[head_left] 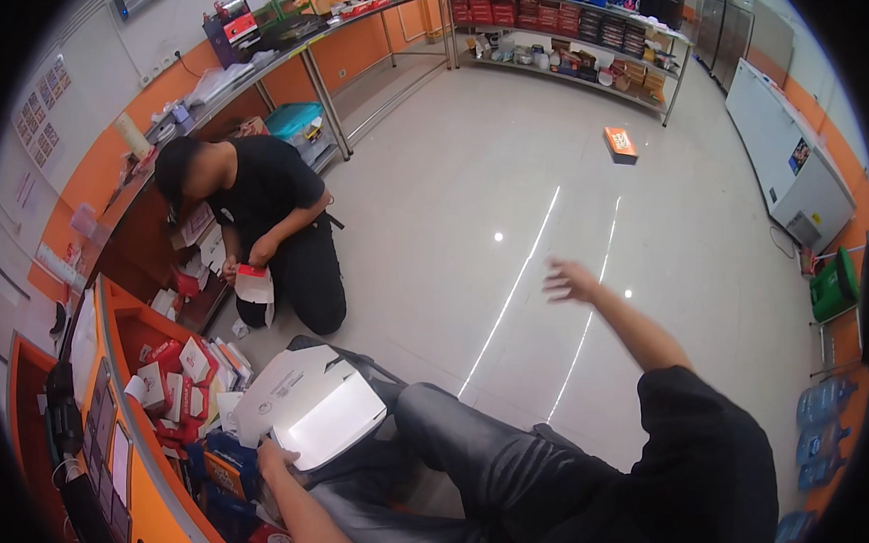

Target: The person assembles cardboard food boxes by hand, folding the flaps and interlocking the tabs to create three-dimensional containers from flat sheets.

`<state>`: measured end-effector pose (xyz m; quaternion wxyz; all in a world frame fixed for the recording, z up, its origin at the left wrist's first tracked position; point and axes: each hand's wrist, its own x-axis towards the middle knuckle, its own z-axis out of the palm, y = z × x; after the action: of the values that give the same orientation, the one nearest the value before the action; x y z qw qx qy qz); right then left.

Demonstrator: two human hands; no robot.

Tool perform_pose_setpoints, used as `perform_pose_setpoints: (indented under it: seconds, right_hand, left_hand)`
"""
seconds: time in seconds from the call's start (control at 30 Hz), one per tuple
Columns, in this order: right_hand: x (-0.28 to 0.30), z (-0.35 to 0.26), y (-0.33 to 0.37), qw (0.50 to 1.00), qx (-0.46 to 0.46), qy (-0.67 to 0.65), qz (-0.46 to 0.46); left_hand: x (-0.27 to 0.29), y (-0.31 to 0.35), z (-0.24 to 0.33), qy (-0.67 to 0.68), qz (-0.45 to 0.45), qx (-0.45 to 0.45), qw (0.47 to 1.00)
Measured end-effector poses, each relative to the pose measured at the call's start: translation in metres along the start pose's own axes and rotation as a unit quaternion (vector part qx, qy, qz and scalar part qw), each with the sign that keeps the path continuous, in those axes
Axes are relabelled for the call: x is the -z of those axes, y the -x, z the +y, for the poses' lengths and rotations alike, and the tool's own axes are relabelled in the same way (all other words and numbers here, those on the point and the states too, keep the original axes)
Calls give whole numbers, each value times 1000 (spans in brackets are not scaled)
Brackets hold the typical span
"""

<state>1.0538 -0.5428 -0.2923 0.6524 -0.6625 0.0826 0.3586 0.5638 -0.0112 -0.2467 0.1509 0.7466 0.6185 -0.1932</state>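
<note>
My left hand (277,457) grips the near edge of an unfolded white cardboard box (329,416), its thumb on top. The box rests over my left knee, its panels partly spread and a little print on one flap. My right arm reaches out over the floor, and my right hand (570,281) hangs in the air with nothing in it, fingers apart and slightly blurred. Farther off, an orange box (620,144) lies on the floor. Beside my left hand, red and white folded boxes (177,382) and a blue and orange pack (224,475) crowd an orange-walled compartment.
A co-worker (264,208) in black kneels at the left, holding a red and white carton (254,284). Metal tables (318,38) line the left wall. A shelf of stacked boxes (557,56) stands at the back. A white chest freezer (784,140) and water bottles (821,443) are at right.
</note>
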Motion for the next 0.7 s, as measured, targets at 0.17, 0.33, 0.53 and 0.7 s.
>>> perform_pose_setpoints:
  seconds: [0.17,0.33,0.53,0.7]
  right_hand:
    - [-152,92,85,983,3,-19,-182]
    - [-238,136,133,912,206,323,-147]
    - [-305,77,128,928,217,216,-214]
    - [-358,79,134,900,216,282,-254]
  left_hand:
    - [-13,-55,-56,16,60,3,998]
    - [-3,-5,3,-18,85,-67,994]
    - [33,60,37,26,97,-23,995]
    - [24,63,13,129,267,-148,943]
